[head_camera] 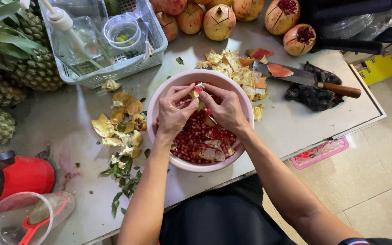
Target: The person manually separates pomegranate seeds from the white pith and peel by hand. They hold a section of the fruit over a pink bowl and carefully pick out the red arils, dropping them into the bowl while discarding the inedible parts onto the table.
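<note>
pink plastic bowl [159, 97] holds glossy seeds [193, 136]; both hands pinch pomegranate piece [198, 90].

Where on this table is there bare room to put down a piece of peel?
Bare top lies right of the pink bowl, below the knife and dark cloth, toward the table edge. Another patch lies between the pineapples and the left peel pile. Around the pomegranates, the basket and the upper peel heap it is crowded.

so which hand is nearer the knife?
Right. The right hand is over the pink bowl, on the side toward the knife; the left hand sits farther off, on the bowl's other side.
</note>
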